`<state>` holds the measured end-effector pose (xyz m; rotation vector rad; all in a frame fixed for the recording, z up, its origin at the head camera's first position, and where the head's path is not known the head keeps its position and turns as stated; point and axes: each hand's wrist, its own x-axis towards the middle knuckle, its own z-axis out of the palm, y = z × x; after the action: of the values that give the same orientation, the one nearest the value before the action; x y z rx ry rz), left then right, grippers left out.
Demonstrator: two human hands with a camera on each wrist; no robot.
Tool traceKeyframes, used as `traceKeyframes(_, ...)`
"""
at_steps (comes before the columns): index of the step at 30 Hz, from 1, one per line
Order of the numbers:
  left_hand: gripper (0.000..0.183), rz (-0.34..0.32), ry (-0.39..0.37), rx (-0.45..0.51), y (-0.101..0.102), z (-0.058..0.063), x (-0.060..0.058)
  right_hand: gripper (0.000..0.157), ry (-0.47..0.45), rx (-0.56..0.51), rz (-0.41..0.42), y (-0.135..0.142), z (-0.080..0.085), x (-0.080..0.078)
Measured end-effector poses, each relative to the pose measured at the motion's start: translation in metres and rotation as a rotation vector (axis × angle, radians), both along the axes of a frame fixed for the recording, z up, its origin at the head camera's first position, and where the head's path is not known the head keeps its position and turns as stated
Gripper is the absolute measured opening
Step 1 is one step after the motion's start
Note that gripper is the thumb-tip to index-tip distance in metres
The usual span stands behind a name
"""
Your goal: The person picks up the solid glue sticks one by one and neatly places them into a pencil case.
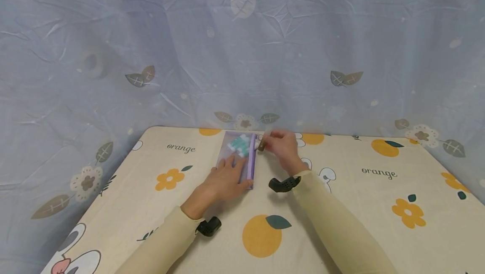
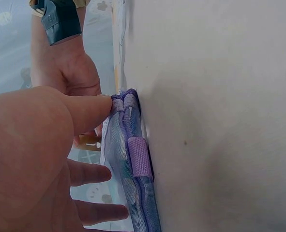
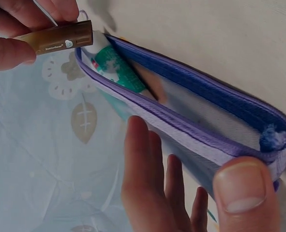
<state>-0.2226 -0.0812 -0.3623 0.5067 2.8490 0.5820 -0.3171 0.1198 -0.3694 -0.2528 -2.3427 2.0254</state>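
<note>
A see-through mesh pouch with purple trim lies on the table, its long mouth gaping toward the right. Inside it are several teal-and-white tubes; one green-labelled white tube shows just within the opening. My left hand rests on the pouch's near half with its fingers straight. Its thumb presses the near end of the pouch. My right hand pinches a small brown tube bearing a white logo, beside the mouth's far end. Part of that tube is hidden by the fingers.
The table is covered by a cream cloth printed with oranges and flowers. A grey-blue patterned curtain hangs right behind the table's far edge, near the pouch's far end. Black wrist cameras sit on both wrists.
</note>
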Motion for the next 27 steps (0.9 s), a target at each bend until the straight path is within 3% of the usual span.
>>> traceKeyframes(7,0.076,0.005,-0.003,-0.005,0.0001,-0.0006,-0.0005,0.031,-0.031,-0.018,0.007,-0.0033,-0.0042,0.001)
traceKeyframes(14,0.077,0.006,0.006,-0.009,0.0005,-0.0013,-0.0007,0.019,-0.083,0.122,-0.027,-0.0053,-0.0058,0.0018)
traceKeyframes(20,0.077,0.009,0.001,0.004,0.0003,-0.0005,-0.0006,0.017,-0.165,-0.023,-0.017,-0.0059,-0.0062,0.0026)
traceKeyframes(24,0.077,0.009,-0.002,0.011,-0.0003,-0.0009,-0.0007,0.018,-0.189,-0.026,-0.017,-0.0069,-0.0071,0.0023)
traceKeyframes(27,0.077,0.009,-0.002,0.01,-0.0008,-0.0012,-0.0008,0.034,-0.184,-0.031,-0.025,-0.0101,-0.0066,0.0015)
